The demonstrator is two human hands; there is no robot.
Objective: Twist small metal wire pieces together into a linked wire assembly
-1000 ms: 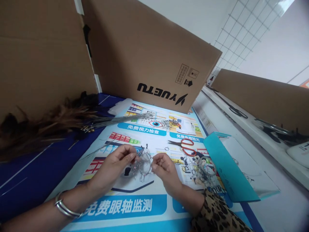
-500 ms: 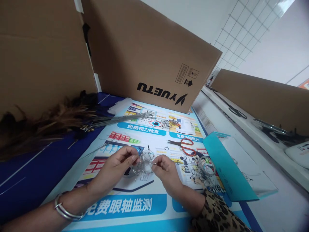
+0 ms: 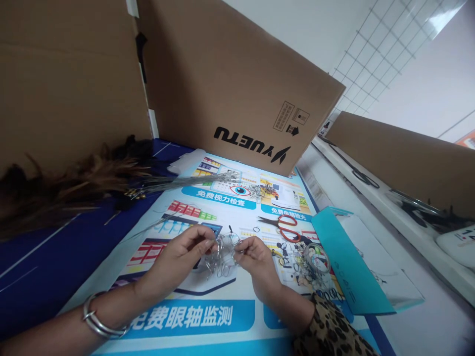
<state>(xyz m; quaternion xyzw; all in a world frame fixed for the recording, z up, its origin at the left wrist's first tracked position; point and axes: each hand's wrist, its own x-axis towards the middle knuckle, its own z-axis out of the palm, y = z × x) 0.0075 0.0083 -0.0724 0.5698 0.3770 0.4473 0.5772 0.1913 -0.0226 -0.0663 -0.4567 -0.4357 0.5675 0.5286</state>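
Observation:
Between both hands is a tangled piece of thin silvery wire, bent into loops, with a small dark tip standing up at its top. My left hand pinches its left side between thumb and forefinger. On the right edge, my right hand is closed in a pinch on the same wire; the exact point between its fingertips is hard to see. A pair of scissors with red handles lies beyond my right hand. Closer on that side spreads a pile of small wire pieces and rings.
Long thin wires lie at the back left beside brown feathers. A small heap of metal bits sits farther back. At right is a turquoise open box. A large cardboard box stands behind the printed sheet.
The camera view has shifted slightly. Both hands keep their pinch on the wire piece, which has turned only a little between them.

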